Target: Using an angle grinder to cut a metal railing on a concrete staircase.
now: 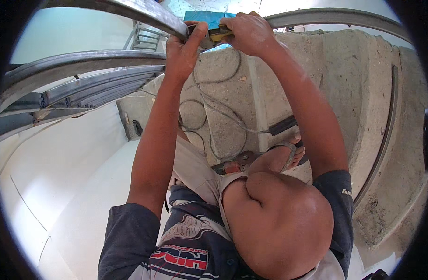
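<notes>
Both of my hands meet at the top centre, over a grey metal bar (pixel 153 18) that comes in from the upper left. My left hand (pixel 183 56) is closed around the bar near its end, thumb up. Beside it, my right hand (pixel 252 35) is closed on a small yellow-and-black tool (pixel 219 34) that looks like a tape measure; fingers hide part of it. Another length of metal bar (pixel 335 17) runs off to the right from behind my right hand. Whether the two lengths are one piece I cannot tell.
Several metal bars (pixel 116 86) are stacked at left beside a white wall (pixel 83 144). Below lie concrete steps (pixel 344 84), a looping cable (pixel 223 109), a black cylindrical piece (pixel 283 125) and a red-and-grey power tool (pixel 235 163) near my sandalled foot (pixel 281 156). A thin metal strip (pixel 386 121) lies at right.
</notes>
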`<state>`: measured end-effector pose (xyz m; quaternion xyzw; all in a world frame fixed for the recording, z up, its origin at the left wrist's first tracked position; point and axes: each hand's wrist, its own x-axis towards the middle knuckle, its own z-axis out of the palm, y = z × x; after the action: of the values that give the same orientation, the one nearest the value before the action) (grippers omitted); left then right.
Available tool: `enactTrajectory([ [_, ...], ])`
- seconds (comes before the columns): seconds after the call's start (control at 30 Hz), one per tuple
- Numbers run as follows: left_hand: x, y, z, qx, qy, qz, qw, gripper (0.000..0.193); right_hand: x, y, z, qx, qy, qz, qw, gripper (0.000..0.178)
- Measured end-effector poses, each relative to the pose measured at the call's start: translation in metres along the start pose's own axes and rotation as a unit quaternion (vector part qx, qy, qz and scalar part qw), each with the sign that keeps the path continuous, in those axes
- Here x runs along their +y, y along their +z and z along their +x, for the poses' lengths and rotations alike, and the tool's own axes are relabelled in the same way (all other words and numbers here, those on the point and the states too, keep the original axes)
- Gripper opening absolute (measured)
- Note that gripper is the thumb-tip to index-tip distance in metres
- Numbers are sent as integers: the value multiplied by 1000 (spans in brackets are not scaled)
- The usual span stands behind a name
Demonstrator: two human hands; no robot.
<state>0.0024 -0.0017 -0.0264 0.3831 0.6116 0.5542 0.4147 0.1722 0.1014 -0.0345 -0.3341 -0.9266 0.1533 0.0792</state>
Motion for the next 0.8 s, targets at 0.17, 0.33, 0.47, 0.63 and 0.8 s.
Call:
enactTrajectory([
  [0.17,1,2,-2,23,-7,20,1000,33,3,-9,-2,-5,-1,-55,998,30],
  [0.33,-12,-7,0,-2,32,35,999,40,4,-26,-6,-59,22,-130,990,25],
  [0.47,-26,-13,-2,-30,68,204,976,51,11,-18,-7,-50,-1,-120,992,18],
  [0.63,-21,-20,3,-52,21,256,965,49,11,-16,-5,-54,-1,-116,992,18],
  [0.8,-11,-25,7,-66,27,294,953,44,8,-13,-7,-22,1,-107,994,18],
])
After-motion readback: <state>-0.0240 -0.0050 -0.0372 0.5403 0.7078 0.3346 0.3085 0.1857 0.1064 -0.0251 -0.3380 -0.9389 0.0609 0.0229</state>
